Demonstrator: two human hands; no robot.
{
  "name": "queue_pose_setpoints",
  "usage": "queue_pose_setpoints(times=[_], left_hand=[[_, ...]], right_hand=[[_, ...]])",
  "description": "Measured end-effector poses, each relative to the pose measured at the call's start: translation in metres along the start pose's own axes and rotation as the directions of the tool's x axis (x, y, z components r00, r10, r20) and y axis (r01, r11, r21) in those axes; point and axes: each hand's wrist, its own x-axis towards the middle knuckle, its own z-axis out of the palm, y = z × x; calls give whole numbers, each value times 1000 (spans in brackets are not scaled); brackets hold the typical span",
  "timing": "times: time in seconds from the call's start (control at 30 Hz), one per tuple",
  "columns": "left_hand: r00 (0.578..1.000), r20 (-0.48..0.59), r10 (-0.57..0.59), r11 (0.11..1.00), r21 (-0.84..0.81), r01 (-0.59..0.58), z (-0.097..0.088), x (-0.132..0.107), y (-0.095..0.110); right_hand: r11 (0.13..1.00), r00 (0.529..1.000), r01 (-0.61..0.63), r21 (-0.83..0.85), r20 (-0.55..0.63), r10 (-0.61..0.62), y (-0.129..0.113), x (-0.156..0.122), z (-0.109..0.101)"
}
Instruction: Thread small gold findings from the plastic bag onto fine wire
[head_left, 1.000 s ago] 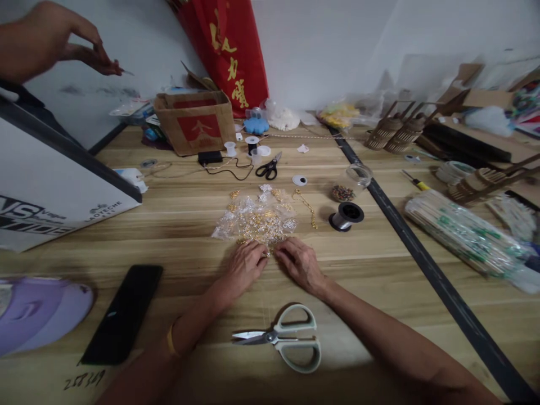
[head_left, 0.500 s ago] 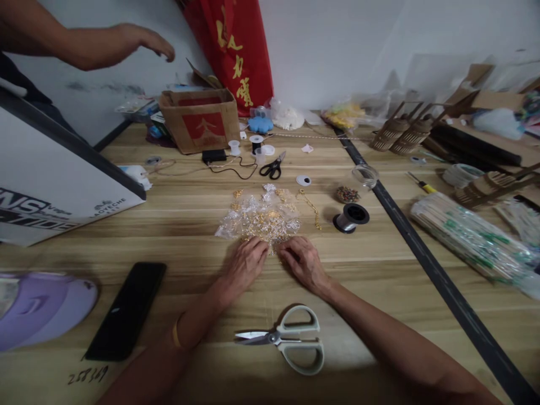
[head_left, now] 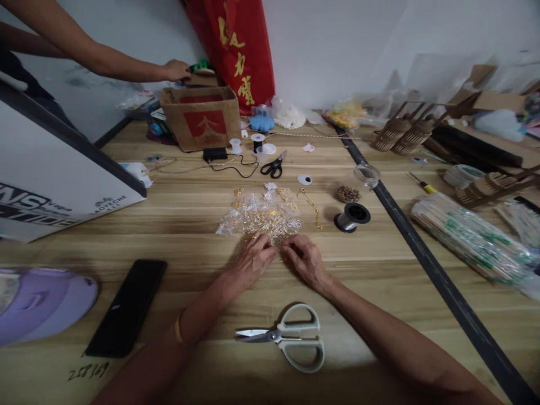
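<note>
My left hand (head_left: 252, 260) and my right hand (head_left: 304, 260) rest side by side on the wooden table (head_left: 189, 225), fingers curled and pinched together at the near edge of a pile of small clear bags with gold and silver trinkets (head_left: 262, 216). What the fingertips pinch is too small to make out. Grey-handled scissors (head_left: 287, 337) lie closed just in front of my wrists. A gold chain (head_left: 312, 207) and a spool of clear thread (head_left: 352, 217) lie to the right of the pile.
Another person's hand (head_left: 175, 70) reaches over a cardboard box (head_left: 201, 117) at the back. A black phone (head_left: 126, 306), a purple cap (head_left: 42, 306) and a white board (head_left: 50, 169) lie left. Black scissors (head_left: 273, 165), a bead jar (head_left: 366, 175) and a bundle of sticks (head_left: 468, 239) lie right.
The other person's hand has swung from the upper left down to the cardboard box. My fingers have drawn closer together at the pile's edge.
</note>
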Motion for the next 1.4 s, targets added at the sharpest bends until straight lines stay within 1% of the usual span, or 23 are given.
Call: queue_pose_setpoints(times=[0.13,0.27,0.37,0.43,0.5,0.6,0.7,0.87,0.97,1.03,1.1,1.2,1.3,1.4], left_hand=[[1000,6,15,999,33,-15,0,-1,-1],[999,-19,32,999,31,-31,2,-3,-5],[997,-68,28,999,-13,-29,5,-4,-9],[994,-111,15,997,-76,-24,7,-5,-12],[986,-165,-15,986,-165,-12,8,-5,-15],[960,-258,-108,956,-291,30,8,-5,-19],[932,-300,-205,926,-368,85,6,-4,-24],[895,-286,-343,872,-451,190,4,-5,-34],[874,-288,-391,841,-498,212,7,-5,-38],[871,-295,-392,836,-509,204,8,-6,-39],[878,-289,-382,839,-507,199,8,-6,-39],[887,-262,-380,833,-513,205,6,-6,-37],[888,-258,-381,832,-514,208,5,-5,-36],[890,-261,-375,835,-511,202,5,-5,-36]], right_hand=[[1000,1000,7,9,-10,-6,2,-2,1],[1000,1000,9,6,-1,-9,5,-3,2],[1000,1000,6,9,23,-6,5,-3,3],[1000,999,21,14,27,-22,4,-2,2],[999,998,48,12,26,-49,1,-2,2],[997,996,81,1,32,-81,-2,-1,1],[995,994,97,-4,51,-97,-4,0,0],[993,992,110,-30,63,-108,-5,1,-1],[993,992,113,-39,68,-110,-4,0,-1],[992,991,118,-37,67,-116,-4,0,-1],[991,990,130,-34,64,-128,-4,0,0],[988,988,148,-33,58,-146,-4,0,0],[985,985,166,-38,56,-163,-4,0,0],[979,978,198,-48,78,-194,-6,0,0]])
